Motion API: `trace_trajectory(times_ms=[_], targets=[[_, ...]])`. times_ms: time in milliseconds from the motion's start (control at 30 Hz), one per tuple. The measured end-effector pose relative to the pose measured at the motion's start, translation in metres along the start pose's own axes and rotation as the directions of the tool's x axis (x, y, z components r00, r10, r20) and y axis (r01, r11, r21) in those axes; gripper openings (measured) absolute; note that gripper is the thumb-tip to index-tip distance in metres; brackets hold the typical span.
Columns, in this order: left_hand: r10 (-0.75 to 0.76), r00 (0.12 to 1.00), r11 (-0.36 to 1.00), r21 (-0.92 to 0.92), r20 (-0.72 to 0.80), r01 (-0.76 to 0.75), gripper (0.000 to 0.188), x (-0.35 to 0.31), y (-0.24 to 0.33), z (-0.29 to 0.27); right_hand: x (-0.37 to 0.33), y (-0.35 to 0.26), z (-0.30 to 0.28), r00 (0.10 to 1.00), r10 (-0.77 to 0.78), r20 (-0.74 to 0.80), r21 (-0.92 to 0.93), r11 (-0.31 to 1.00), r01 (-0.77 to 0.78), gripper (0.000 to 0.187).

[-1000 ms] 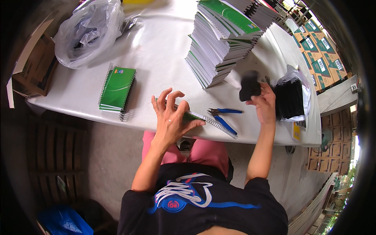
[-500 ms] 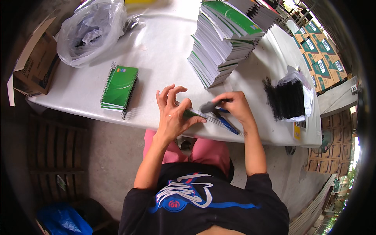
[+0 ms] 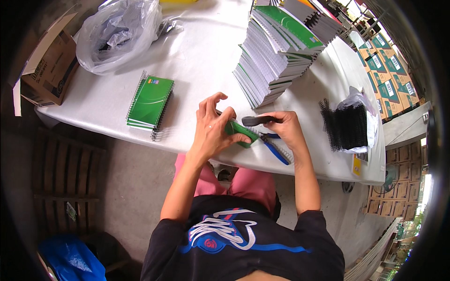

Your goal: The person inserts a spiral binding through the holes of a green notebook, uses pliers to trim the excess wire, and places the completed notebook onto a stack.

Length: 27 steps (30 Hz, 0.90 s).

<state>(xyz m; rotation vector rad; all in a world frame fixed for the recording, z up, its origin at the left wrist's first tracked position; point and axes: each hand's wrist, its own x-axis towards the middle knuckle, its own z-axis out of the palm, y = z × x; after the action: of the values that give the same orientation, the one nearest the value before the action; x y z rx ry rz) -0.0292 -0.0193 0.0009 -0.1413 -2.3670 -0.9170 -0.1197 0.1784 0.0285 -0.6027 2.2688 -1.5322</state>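
Observation:
My left hand (image 3: 213, 126) is closed on a small green notebook (image 3: 243, 135), pinched between thumb and fingers above the table's near edge. My right hand (image 3: 285, 129) grips a dark grey tool with a rounded end (image 3: 254, 121), whose exact kind I cannot make out. That end hovers by the notebook's upper right edge. Just below it lie blue-handled pliers (image 3: 275, 151), beside a loose wire coil (image 3: 286, 153). To the left sits a small pile of green spiral notebooks (image 3: 150, 103).
A tall stack of notebooks (image 3: 269, 65) stands farther back. Black binding coils (image 3: 349, 126) lie on a plastic bag at right. A clear plastic bag (image 3: 117, 37) and a cardboard box (image 3: 54, 70) occupy the left of the white-covered table (image 3: 201, 51). Cartons (image 3: 386, 70) are piled beyond.
The notebook in my left hand has tilted, showing more of its green cover. The dark tool has turned more level in my right hand. The whole view has shifted slightly.

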Motion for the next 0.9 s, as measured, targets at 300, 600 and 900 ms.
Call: trace_trajectory(times_ms=[300, 600, 900], targets=[[-0.078, 0.996, 0.972, -0.225, -0.041, 0.067, 0.053, -0.003, -0.008, 0.016, -0.013, 0.004, 0.002, 1.0, -0.029, -0.006, 0.279, 0.96, 0.03, 0.025], [-0.013, 0.999, 0.955, -0.296, -0.03, 0.003, 0.049, -0.002, -0.011, 0.013, -0.012, -0.005, 0.002, 0.973, -0.227, 0.048, 0.439, 0.879, 0.184, 0.016], [-0.041, 0.998, 0.928, -0.369, 0.057, 0.059, 0.052, -0.008, -0.011, 0.011, -0.01, -0.014, 0.012, 0.985, -0.158, 0.073, 0.255, 0.957, 0.135, 0.021]])
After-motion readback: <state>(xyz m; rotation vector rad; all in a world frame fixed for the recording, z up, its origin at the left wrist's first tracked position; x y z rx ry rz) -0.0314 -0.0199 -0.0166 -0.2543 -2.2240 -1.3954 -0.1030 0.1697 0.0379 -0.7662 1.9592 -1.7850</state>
